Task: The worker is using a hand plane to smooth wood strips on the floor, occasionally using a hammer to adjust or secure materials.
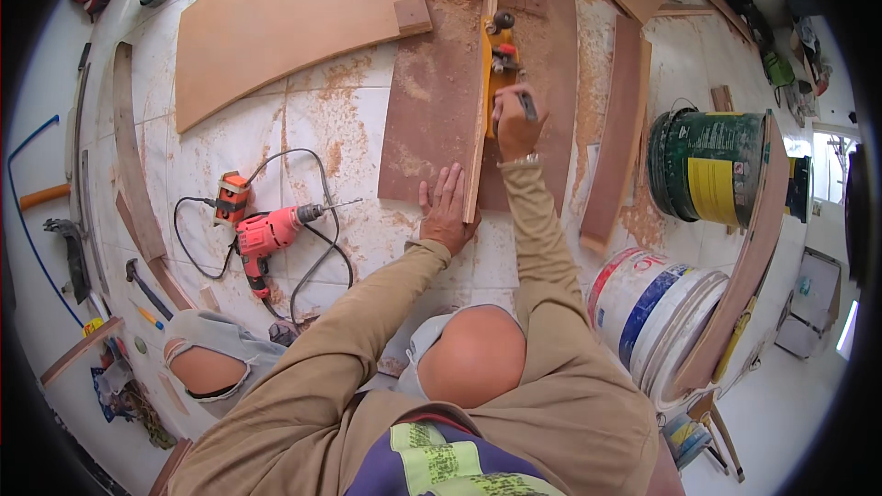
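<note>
A narrow wooden strip [475,174] stands on edge over a brown wooden board [413,133] on the floor. My left hand [446,216] holds the strip's near end, its fingers lying along the left side. On the strip, farther from me, rests a yellow hand plane [492,64] with a dark front knob and a red part. My right hand [520,125] is closed round the plane's rear handle, which hides part of the tool's back end. Wood shavings lie scattered over the board.
To the left, a red drill [271,233] lies with its looped cord. Beyond it rests a large tan panel [299,23]. At right are a long brown plank [614,138], a green bucket [703,165] and a white bucket [648,308]. A hammer [147,287] lies far left.
</note>
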`<move>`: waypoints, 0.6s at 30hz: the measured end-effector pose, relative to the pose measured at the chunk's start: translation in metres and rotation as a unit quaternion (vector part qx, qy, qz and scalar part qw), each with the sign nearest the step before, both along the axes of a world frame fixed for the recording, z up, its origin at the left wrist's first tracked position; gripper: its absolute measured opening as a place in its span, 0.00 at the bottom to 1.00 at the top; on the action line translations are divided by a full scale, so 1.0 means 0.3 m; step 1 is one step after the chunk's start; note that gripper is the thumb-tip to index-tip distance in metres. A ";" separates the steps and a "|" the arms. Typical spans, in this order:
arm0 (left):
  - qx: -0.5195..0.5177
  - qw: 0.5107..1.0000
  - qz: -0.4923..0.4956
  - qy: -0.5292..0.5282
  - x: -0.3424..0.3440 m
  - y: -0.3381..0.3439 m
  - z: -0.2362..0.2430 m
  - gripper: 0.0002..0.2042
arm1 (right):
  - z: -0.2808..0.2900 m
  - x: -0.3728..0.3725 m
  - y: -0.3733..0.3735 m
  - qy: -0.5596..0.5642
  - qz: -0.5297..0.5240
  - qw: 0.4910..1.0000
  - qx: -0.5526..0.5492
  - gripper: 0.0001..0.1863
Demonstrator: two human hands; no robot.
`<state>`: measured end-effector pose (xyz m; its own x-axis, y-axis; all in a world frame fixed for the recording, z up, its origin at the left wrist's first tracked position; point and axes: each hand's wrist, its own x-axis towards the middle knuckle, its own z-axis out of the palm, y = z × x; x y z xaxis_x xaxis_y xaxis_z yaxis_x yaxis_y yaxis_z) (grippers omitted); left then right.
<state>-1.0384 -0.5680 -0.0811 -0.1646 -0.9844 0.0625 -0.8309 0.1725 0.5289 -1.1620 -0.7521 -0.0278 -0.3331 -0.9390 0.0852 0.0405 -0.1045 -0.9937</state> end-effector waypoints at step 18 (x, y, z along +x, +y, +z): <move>0.009 1.000 -0.008 -0.006 -0.003 0.032 0.011 0.38 | 0.027 -0.001 -0.799 0.221 -0.066 0.971 -0.063 0.11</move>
<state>-1.0395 -0.5583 -0.0776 -0.1807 -0.9826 0.0429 -0.8346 0.1762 0.5219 -1.1622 -0.9919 -0.0198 -0.3540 -0.8636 0.3590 -0.4083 -0.2026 -0.8901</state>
